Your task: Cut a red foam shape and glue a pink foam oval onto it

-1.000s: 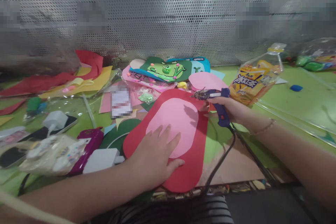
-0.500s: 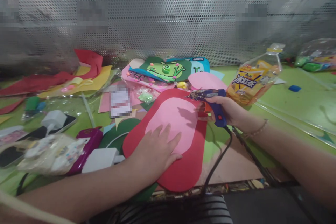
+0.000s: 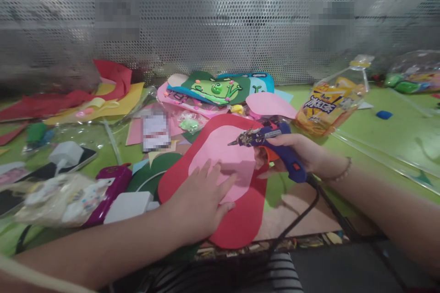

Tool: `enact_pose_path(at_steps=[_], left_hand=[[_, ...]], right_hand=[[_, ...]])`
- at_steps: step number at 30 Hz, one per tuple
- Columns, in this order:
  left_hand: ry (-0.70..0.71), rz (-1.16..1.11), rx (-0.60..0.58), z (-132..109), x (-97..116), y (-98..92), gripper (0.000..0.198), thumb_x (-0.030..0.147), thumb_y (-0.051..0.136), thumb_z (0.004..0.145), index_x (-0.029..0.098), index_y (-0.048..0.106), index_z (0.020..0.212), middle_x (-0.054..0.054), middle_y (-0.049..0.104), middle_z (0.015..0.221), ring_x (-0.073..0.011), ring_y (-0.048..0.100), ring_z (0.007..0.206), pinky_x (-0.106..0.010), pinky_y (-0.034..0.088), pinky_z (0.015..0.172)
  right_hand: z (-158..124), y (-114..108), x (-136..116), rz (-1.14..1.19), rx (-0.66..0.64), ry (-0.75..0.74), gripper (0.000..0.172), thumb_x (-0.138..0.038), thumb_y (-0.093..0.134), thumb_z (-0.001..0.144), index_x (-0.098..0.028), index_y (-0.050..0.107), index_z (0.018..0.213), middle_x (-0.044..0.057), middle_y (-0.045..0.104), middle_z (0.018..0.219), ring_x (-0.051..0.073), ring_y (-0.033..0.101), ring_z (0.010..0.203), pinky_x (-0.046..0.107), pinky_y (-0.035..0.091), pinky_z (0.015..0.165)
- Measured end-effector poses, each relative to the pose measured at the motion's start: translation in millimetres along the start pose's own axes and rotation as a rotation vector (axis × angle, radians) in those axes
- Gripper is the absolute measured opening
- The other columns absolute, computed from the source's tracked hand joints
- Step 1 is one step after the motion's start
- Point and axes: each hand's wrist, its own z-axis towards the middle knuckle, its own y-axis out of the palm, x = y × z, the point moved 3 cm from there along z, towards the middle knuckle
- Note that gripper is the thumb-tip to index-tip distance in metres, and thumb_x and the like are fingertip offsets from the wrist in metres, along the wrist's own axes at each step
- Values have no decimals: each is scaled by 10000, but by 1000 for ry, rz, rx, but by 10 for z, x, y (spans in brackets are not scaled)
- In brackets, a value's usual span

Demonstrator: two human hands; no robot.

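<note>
Perforated metal stands behind a green table, near whose front edge lies a red cutout, with a yellow-labelled bottle beyond it to the right and a smaller pink cutout on top of it. The left hand rests palm down across both cutouts, fingers spread apart, while the right hand is clamped around a blue glue gun, its nozzle above the pink cutout. A small blue lump sits right of the bottle.
</note>
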Motion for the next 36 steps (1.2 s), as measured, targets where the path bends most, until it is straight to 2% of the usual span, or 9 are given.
enact_pose_path(at_steps=[5, 9, 14, 17, 20, 25, 30, 32, 36], left_hand=[[35, 32, 35, 24, -9, 6, 445, 403, 327, 931, 226, 446, 1321, -198, 379, 1399, -355, 297, 1315, -534, 319, 986], [44, 102, 65, 28, 13, 9, 466, 418, 355, 917, 207, 433, 1324, -210, 374, 1398, -380, 329, 1290, -590, 296, 971], [234, 202, 184, 5, 144, -48, 464, 314, 389, 912, 144, 386, 1344, -186, 390, 1390, -325, 379, 1258, -520, 264, 1036], [314, 217, 229, -3, 182, -55, 411, 235, 441, 873, 130, 458, 1270, -198, 380, 1393, -312, 433, 1209, -483, 292, 1034], [362, 209, 295, -9, 187, -36, 281, 170, 444, 860, 171, 559, 1116, -205, 445, 1336, -324, 459, 1185, -509, 326, 997], [304, 277, 312, -28, 176, 3, 279, 196, 438, 863, 84, 577, 1078, -263, 487, 1259, -348, 494, 1135, -495, 403, 929], [135, 277, 273, -34, 114, -44, 335, 239, 372, 902, 78, 582, 1106, -230, 562, 1154, -322, 571, 1005, -438, 495, 782], [77, 277, 261, -29, 82, -73, 319, 233, 383, 898, 98, 595, 1094, -210, 567, 1156, -301, 598, 927, -416, 509, 729], [-1, 298, 257, -19, 46, -120, 314, 261, 390, 902, 120, 609, 1076, -188, 549, 1199, -289, 610, 867, -411, 513, 688]], right_hand=[[-5, 140, 66, 63, 21, -29, 147, -207, 509, 764, -135, 629, 808, 76, 677, 728, 193, 651, 679, 424, 537, 757], [30, 159, 100, 153, 42, -27, 151, -203, 498, 777, -158, 614, 864, 58, 681, 718, 191, 650, 650, 449, 526, 769], [69, 170, 99, 160, 23, -82, 161, -208, 476, 794, -149, 618, 844, 68, 691, 745, 174, 647, 658, 407, 525, 775], [79, 189, 98, 132, 12, -115, 176, -204, 470, 785, -144, 630, 826, 82, 697, 743, 196, 664, 735, 395, 521, 787], [89, 199, 102, 102, 17, -164, 177, -208, 470, 767, -151, 636, 790, 92, 702, 780, 212, 667, 814, 374, 521, 792], [116, 202, 119, 50, 10, -217, 177, -250, 474, 745, -165, 626, 780, 93, 696, 786, 212, 664, 826, 352, 519, 783], [71, 146, 50, -13, 63, -267, 173, -262, 488, 726, -169, 616, 796, 81, 681, 741, 208, 655, 736, 349, 539, 688], [22, 77, -18, -57, 134, -322, 144, -258, 519, 713, -174, 615, 781, 61, 666, 715, 183, 633, 647, 307, 540, 597], [-85, -143, -153, -265, 417, -435, 84, -230, 621, 673, -175, 611, 736, 6, 602, 607, 107, 528, 466, 207, 453, 411]])
